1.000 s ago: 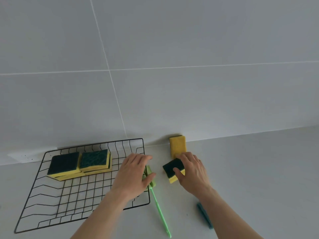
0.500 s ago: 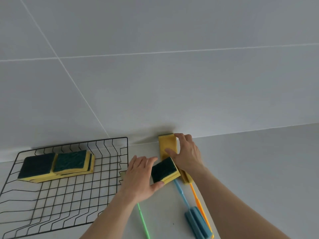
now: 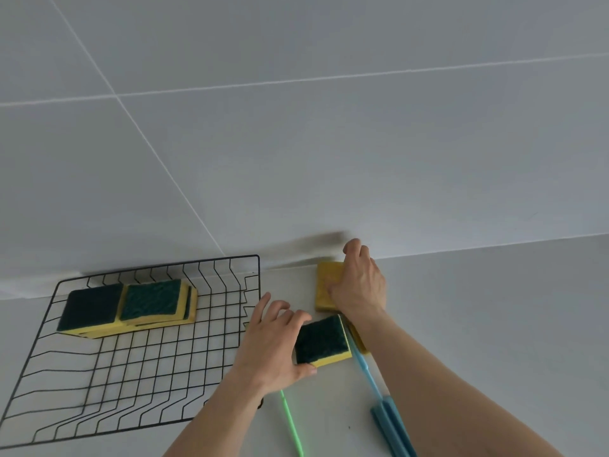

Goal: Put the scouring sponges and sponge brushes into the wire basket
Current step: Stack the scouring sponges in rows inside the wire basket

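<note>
A black wire basket (image 3: 138,420) lies on the white counter at the left, with several yellow-and-green scouring sponges (image 3: 131,306) stacked in its far corner. My left hand (image 3: 270,344) grips a green-topped sponge (image 3: 321,341) just right of the basket's edge. My right hand (image 3: 361,285) presses down on a yellow sponge (image 3: 324,282) lying by the wall, fingers curled over its far edge. A green brush handle (image 3: 291,423) runs out from under my left hand. A blue sponge brush (image 3: 385,413) lies under my right forearm, with an orange one mostly hidden beside it.
A grey tiled wall (image 3: 296,143) rises directly behind the basket and sponges. The white counter (image 3: 494,324) stretches to the right of my right arm.
My left hand has taken the green-topped sponge from my right hand. My right hand has moved back to the yellow sponge by the wall and closed over it.
</note>
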Available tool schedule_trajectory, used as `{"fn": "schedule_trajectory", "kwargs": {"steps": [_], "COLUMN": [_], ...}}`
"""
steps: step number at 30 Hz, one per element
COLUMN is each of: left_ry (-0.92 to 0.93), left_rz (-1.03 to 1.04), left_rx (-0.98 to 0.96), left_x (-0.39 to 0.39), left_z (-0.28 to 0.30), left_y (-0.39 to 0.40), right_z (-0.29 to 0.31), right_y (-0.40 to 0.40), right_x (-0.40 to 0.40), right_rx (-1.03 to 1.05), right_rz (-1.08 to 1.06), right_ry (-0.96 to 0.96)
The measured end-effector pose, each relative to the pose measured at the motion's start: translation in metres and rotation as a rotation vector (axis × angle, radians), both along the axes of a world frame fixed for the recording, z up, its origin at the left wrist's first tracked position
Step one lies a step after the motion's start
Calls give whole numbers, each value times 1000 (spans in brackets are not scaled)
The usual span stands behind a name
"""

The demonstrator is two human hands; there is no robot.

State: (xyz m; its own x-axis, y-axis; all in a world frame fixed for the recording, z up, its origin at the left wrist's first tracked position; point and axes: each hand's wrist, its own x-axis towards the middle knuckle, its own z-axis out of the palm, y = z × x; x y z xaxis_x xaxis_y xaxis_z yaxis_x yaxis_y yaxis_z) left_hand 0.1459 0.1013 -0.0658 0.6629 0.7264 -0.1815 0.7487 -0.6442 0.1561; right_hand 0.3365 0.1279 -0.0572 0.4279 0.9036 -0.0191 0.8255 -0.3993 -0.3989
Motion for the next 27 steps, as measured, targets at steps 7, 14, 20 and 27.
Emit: {"fn": "schedule_trajectory", "kwargs": {"steps": [7, 14, 20, 27], "left_ry": [52, 1, -307, -584], "left_rz": [-92, -61, 223, 426], "left_rx": [7, -39, -1, -207], "left_x": [-9, -17, -23, -10], "left_z": [1, 2, 9, 21], "left_y": [-17, -27, -19, 3], "right_z": [-11, -15, 3, 34], "right_y": [-4, -4, -14, -37], "right_x": [-9, -23, -19, -6], "right_rx": [-169, -262, -71, -63], "right_rz": [43, -7, 89, 186], "right_ry": [10, 81, 446, 933]}}
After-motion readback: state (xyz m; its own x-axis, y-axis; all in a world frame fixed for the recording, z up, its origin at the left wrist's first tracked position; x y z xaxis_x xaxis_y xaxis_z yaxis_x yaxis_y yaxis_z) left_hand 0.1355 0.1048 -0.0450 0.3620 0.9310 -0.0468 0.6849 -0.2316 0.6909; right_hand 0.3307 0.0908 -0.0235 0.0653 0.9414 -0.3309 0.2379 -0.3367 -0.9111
